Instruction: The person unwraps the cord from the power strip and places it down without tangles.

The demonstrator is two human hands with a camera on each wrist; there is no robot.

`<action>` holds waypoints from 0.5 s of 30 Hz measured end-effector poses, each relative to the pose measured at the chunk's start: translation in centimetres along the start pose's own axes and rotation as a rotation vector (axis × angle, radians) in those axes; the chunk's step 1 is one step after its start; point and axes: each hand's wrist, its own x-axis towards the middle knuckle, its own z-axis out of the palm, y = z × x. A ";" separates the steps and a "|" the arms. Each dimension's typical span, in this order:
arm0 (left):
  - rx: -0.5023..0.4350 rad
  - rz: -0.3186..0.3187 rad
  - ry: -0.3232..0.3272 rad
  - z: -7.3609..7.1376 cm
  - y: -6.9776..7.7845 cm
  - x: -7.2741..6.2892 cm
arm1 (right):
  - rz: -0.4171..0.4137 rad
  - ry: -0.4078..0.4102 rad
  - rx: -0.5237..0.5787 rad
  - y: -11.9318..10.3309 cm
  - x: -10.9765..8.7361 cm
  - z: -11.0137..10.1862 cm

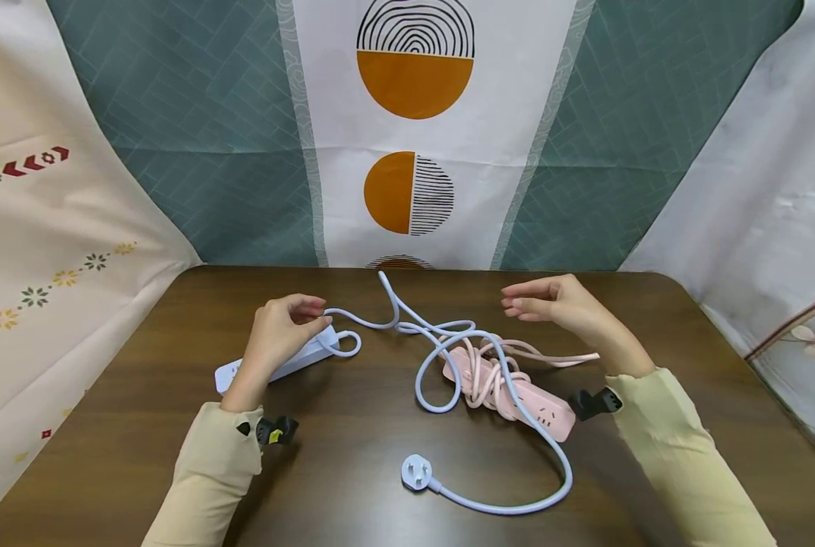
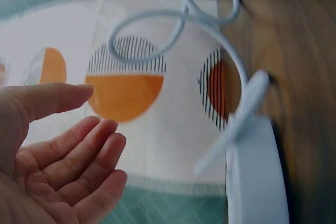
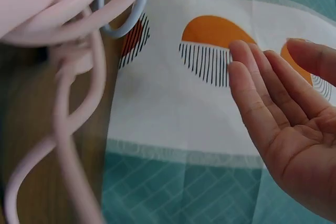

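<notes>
A light blue power strip (image 1: pixel 304 360) lies at the left of the table, partly hidden behind my left hand (image 1: pixel 279 334). That hand is raised above the strip with loosely bent fingers and holds nothing; the strip (image 2: pixel 257 171) shows beside it in the left wrist view. The strip's blue cord (image 1: pixel 441 342) loops across the middle to a three-pin plug (image 1: pixel 417 472) near the front. Part of it crosses over a pink power strip (image 1: pixel 537 406) wrapped in its own pink cord (image 1: pixel 478 372). Above and behind the pink strip hovers my right hand (image 1: pixel 551 304), fingers extended, holding nothing.
The brown wooden table (image 1: pixel 339 433) has a back edge against a patterned cloth (image 1: pixel 414 197). Pale cloths hang at both sides. A dark wrist camera (image 1: pixel 277 431) sits on the left sleeve, another camera (image 1: pixel 593 404) on the right.
</notes>
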 end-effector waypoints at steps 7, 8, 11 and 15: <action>-0.084 0.077 -0.026 2.3 2.9 0.3 | -0.031 0.061 0.059 1.2 -2.2 -1.1; -0.097 0.086 -0.036 2.7 3.3 0.4 | -0.032 0.061 0.069 1.4 -2.5 -1.2; -0.133 0.117 -0.066 4.0 4.6 0.6 | -0.036 0.053 0.094 2.0 -3.4 -1.4; -0.175 0.178 -0.118 6.2 6.1 1.2 | -0.049 0.048 0.087 3.1 -4.6 -1.5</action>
